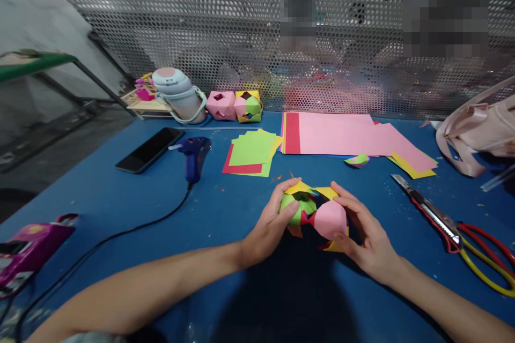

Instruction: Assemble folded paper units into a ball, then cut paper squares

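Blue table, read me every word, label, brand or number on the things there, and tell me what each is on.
No text is readable.
Purple object: markings too blurred to read.
Glue gun: reddish marks too small to read.
Utility knife: no legible print.
Held paper ornament: no lettering visible.

Pink bag [493, 126] cut off at right, purple object [38, 251] at left; people [298, 24] behind mesh [225, 27] blurred

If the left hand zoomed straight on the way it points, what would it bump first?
The paper shape, which the left hand is touching and helping hold. Past that, the line seems to lead to the pink sheets, though depth is unclear.
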### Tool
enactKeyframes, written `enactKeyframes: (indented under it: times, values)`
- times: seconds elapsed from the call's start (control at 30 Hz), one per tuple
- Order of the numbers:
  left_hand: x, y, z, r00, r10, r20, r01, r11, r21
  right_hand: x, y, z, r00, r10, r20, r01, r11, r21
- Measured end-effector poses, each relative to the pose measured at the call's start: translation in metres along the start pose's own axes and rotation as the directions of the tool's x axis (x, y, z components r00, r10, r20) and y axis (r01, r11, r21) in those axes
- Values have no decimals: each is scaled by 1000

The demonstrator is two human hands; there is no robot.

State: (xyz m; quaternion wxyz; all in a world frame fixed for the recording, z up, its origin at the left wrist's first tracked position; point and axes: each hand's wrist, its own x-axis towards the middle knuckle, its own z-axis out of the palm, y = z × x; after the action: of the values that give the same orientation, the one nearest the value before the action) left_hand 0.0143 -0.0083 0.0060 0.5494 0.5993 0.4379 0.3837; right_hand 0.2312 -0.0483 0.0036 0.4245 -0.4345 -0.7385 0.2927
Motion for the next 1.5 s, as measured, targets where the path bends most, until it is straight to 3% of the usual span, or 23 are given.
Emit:
enactKeyframes:
  times: [0.43, 0.77, 1.5]
  values:
    - [1, -2, 2, 999, -28, -20, 28, 999, -41, 1, 2, 0, 1000, 16, 12, -17, 999, 30]
    - [4, -6, 2, 997, -79, -8, 75, 973, -217, 0, 7, 1, 1000, -10, 22, 10, 1000, -14]
    - [4, -2, 7, 998, -19, -67, 15, 998, -53, -2, 12, 8, 999, -35, 11, 36, 995, -93]
